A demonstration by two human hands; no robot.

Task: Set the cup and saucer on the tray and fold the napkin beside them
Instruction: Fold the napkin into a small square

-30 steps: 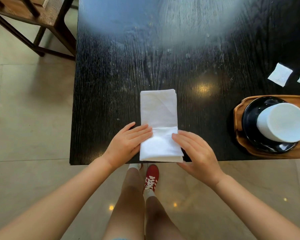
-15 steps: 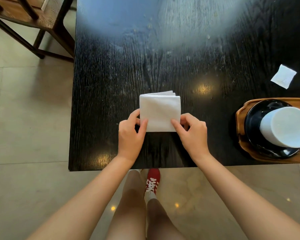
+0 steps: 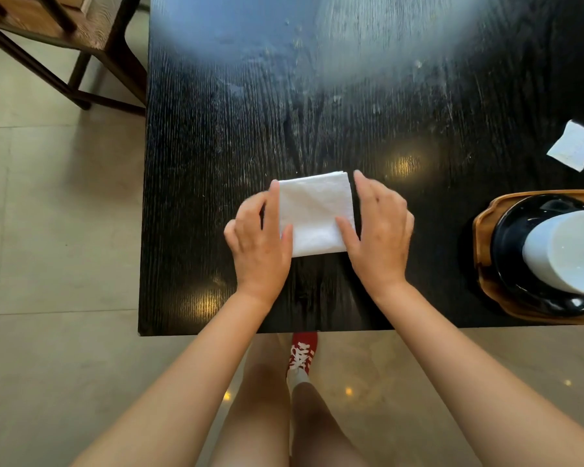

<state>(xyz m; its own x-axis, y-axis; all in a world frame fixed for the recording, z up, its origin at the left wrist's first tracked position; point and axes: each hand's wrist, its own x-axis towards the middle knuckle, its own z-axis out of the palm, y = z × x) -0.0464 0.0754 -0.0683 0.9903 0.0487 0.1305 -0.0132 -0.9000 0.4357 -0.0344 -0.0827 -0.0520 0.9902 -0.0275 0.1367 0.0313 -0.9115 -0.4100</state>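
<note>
Both hands sit flat on either side of the napkin (image 3: 314, 215), which lies as a folded white square on the table (image 3: 216, 146) a little in from its near edge, toward the left half. My left hand (image 3: 260, 241) has its fingers (image 3: 273, 197) loose along the napkin's left side, and my right hand (image 3: 380, 227) presses a thumb on the near right corner; neither is clenched, they only pin it. I judge the cloth soft, light and limp, its layers apt to slide apart, so I would pinch it by the thick folded edge and carry all layers together. Cup (image 3: 567, 251) and saucer (image 3: 509, 244) already stand on the tray (image 3: 479, 230) at the table's right edge near the near corner. Bare table lies open between napkin and tray, while the near edge is close.
</note>
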